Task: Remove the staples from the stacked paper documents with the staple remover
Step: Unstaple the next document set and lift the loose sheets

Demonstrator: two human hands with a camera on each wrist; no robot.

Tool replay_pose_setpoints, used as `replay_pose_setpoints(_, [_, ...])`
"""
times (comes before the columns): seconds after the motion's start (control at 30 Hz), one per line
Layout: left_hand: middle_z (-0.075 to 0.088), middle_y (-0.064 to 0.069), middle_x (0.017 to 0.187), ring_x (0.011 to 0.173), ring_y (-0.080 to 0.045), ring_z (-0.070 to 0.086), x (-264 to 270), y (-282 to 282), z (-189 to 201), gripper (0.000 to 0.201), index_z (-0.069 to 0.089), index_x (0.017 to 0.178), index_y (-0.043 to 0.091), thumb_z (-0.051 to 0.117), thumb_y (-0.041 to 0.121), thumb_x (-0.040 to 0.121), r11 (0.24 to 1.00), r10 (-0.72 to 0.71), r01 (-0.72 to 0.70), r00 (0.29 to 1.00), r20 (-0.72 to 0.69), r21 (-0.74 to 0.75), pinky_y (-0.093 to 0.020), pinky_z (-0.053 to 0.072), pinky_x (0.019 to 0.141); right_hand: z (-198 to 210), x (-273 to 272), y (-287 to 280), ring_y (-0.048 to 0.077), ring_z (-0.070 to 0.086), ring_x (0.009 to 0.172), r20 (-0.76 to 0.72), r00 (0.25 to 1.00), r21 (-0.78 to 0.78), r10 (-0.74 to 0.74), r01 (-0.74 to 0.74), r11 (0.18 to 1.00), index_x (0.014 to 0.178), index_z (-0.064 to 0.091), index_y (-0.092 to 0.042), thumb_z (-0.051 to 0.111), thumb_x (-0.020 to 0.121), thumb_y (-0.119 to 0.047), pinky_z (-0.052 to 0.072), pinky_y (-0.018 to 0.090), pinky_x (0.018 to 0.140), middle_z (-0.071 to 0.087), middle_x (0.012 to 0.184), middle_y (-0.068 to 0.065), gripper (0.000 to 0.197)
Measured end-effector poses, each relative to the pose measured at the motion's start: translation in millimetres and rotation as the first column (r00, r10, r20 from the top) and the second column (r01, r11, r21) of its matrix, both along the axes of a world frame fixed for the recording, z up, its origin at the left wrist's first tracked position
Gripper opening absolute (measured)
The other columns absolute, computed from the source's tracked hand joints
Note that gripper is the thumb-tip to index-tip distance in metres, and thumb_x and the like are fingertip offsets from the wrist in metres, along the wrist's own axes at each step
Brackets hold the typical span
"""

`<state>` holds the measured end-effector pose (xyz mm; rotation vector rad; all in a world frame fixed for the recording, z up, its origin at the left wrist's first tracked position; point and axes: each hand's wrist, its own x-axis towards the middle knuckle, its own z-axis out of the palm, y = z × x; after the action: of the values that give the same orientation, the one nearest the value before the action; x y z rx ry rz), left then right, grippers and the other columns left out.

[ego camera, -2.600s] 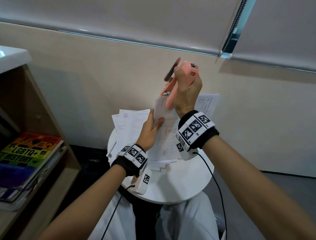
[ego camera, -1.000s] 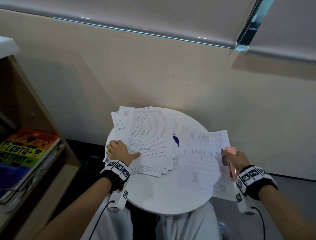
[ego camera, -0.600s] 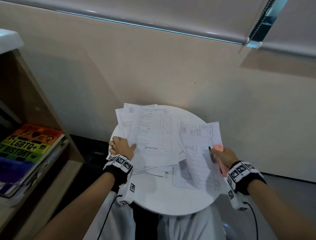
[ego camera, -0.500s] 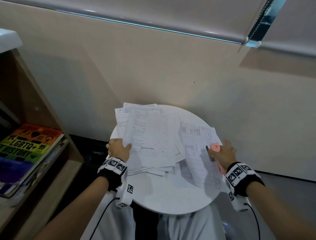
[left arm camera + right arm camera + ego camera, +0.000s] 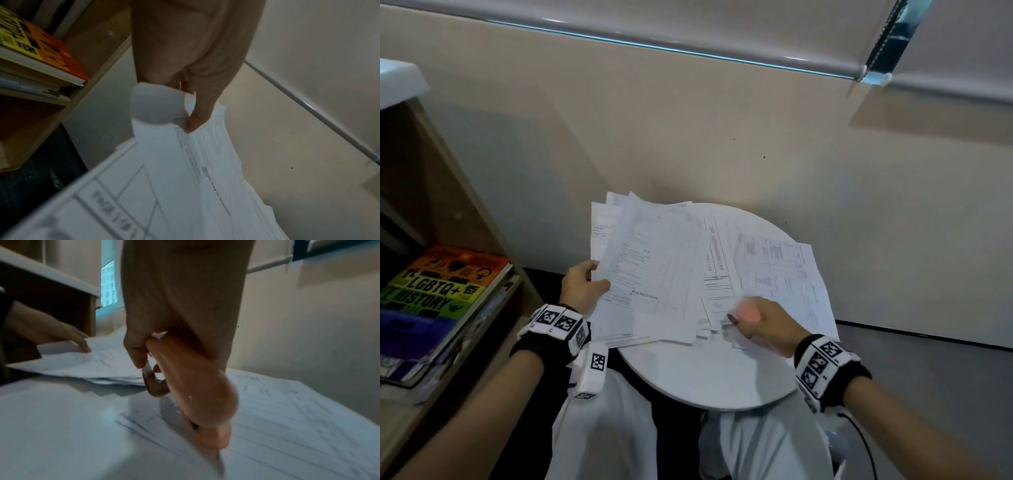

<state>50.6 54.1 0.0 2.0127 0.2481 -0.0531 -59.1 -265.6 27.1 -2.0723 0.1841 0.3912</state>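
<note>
Paper documents (image 5: 654,270) lie fanned in a loose stack across the far and left part of a small round white desk (image 5: 709,380), with a separate printed sheet (image 5: 784,274) flat on the right side, its far right corner past the rim. The desk stands against a plain beige wall (image 5: 688,130); roller blinds (image 5: 688,24) hang above, and a dark floor shows below the wall at right. To the left is a wooden bookshelf (image 5: 431,192) holding a rainbow-coloured book (image 5: 438,291) whose cover reads "LGBTQ+ HISTORY". The top sheet of the stack carries ruled form tables and a line of small print too blurred to read with certainty.

The left hand (image 5: 582,287) pinches the left edge of the top sheets, thumb on top, raising them off the pile. The right hand (image 5: 767,325) is closed around the pink staple remover (image 5: 748,310), which sits low over the papers at the near right of the stack.

From the head view the remover is only a blurred pink patch in the fist. The right wrist view shows its whole pink body (image 5: 195,386), a metal lever beneath the fingers, and the metal tip down at the paper. The left wrist view shows the thumb (image 5: 197,120) pressing a curled sheet corner (image 5: 158,104), and large table lettering on a near sheet, too blurred to read.
</note>
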Motion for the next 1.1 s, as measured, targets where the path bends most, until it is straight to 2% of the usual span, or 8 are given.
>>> replay_pose_setpoints(0.13, [0.065,-0.015,0.093,0.086,-0.029,0.061,1,-4,1,0.024,0.066,0.104,-0.003,0.060,-0.004,0.080,0.998,-0.041,0.041,0.999,-0.004,0.053,-0.032,0.045,0.072,1,11,27,0.018,0.055,0.075,-0.054,0.998,-0.007,0.036,-0.036,0.999,0.090,0.057,-0.009,0.071,0.077,-0.014,0.044,0.022,0.059,0.060,0.088,0.006,0.019])
replay_pose_setpoints(0.27, [0.068,-0.016,0.088,0.083,-0.025,0.063,-5,1,6,0.019,0.067,0.096,-0.007,0.065,0.009,0.087,0.995,-0.005,0.015,0.994,0.105,-0.098,-0.030,0.050,0.071,3,14,25,0.018,0.052,0.069,-0.108,0.994,0.016,0.021,-0.019,1.000,0.092,0.058,-0.007,0.070,0.071,-0.015,0.042,0.027,0.058,0.058,0.085,0.008,0.025])
replay_pose_setpoints(0.43, [0.070,-0.002,0.090,0.074,-0.006,0.069,-18,2,28,0.014,0.063,0.103,0.002,0.058,0.007,0.090,0.924,-0.080,0.143,0.979,0.186,-0.354,-0.015,0.055,0.064,21,5,13,0.007,0.059,0.052,0.032,0.952,0.249,-0.305,0.288,0.925,0.118,0.046,-0.009,0.061,0.083,0.004,0.043,0.015,0.042,0.057,0.094,0.013,0.040])
replay_pose_setpoints(0.6, [0.063,-0.005,0.104,0.103,-0.020,0.058,-49,-30,13,0.032,0.056,0.114,-0.001,0.063,-0.007,0.083,0.956,-0.207,0.224,0.973,0.103,-0.190,-0.028,0.045,0.089,42,-3,-6,0.030,0.061,0.060,-0.050,0.860,0.380,-0.507,0.486,0.787,0.083,0.061,-0.007,0.059,0.088,-0.017,0.054,0.038,0.063,0.064,0.074,0.017,0.012])
replay_pose_setpoints(0.77, [0.048,-0.001,0.121,0.108,-0.014,0.047,-96,-64,-18,0.055,0.047,0.128,0.005,0.071,0.000,0.078,0.918,-0.395,0.387,0.886,-0.242,-0.082,-0.022,0.039,0.086,48,-25,-20,0.029,0.060,0.067,0.002,0.875,0.197,-0.483,0.474,0.858,0.083,0.059,-0.007,0.060,0.089,-0.014,0.046,0.018,0.042,0.060,0.079,0.015,0.010])
replay_pose_setpoints(0.9, [0.057,-0.006,0.094,0.085,-0.020,0.055,-112,-77,-24,0.017,0.056,0.082,0.013,0.073,0.013,0.078,0.956,-0.281,0.293,0.939,-0.200,0.033,-0.021,0.041,0.068,50,-32,-23,0.026,0.052,0.058,0.003,0.885,0.197,-0.465,0.455,0.868,0.094,0.058,-0.006,0.060,0.091,-0.021,0.046,0.023,0.041,0.056,0.079,0.016,0.015])
replay_pose_setpoints(1.0, [0.051,0.002,0.078,0.076,-0.019,0.052,-120,-87,-24,0.022,0.050,0.081,0.013,0.072,0.010,0.080,0.962,-0.260,0.269,0.953,-0.154,0.038,-0.010,0.034,0.051,45,-22,-17,0.022,0.054,0.051,-0.241,0.936,0.199,-0.257,0.307,0.931,0.106,0.051,-0.004,0.057,0.091,-0.026,0.047,0.026,0.047,0.058,0.075,0.013,0.027])
replay_pose_setpoints(1.1, [0.049,0.000,0.081,0.079,-0.021,0.049,-129,-94,-25,0.042,0.036,0.096,0.012,0.073,0.008,0.077,0.962,-0.272,0.274,0.948,-0.167,-0.011,-0.021,0.038,0.056,25,-5,7,0.018,0.061,0.054,-0.285,0.948,0.137,-0.141,0.186,0.973,0.121,0.042,0.003,0.058,0.083,-0.007,0.051,0.028,0.052,0.062,0.082,0.015,0.042])
